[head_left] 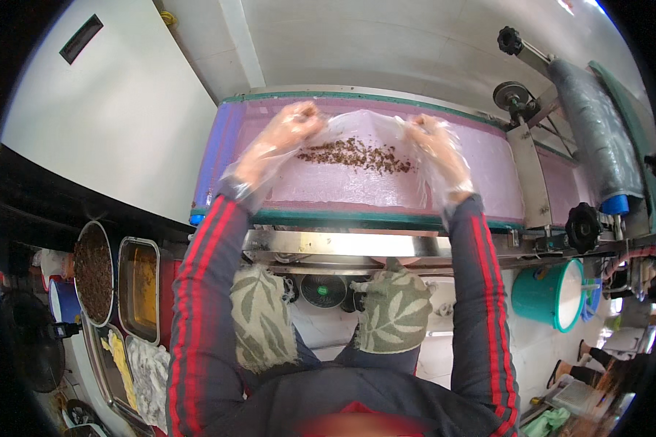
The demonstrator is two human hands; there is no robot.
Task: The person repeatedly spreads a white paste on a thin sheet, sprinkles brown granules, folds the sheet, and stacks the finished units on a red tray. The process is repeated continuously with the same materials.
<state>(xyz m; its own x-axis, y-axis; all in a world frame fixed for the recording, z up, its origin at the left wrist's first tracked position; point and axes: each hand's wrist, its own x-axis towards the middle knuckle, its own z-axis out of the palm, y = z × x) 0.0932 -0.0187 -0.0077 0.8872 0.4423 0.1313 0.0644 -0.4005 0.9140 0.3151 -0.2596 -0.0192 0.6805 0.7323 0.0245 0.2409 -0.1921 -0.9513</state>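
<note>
Head view, looking down: a person in thin clear gloves works at a pink belt (pixel 481 164). Both hands pinch a pale, thin sheet (pixel 364 127) lying on the belt. The left hand (pixel 288 131) is closed on its left edge, and the right hand (pixel 434 138) is closed on its right edge. The sheet looks very light, limp and easy to tear, so it is best held by its edges. A loose line of dark brown crumbs (pixel 357 155) lies across it between the hands. Metal trays (pixel 138 288) sit low at the left.
</note>
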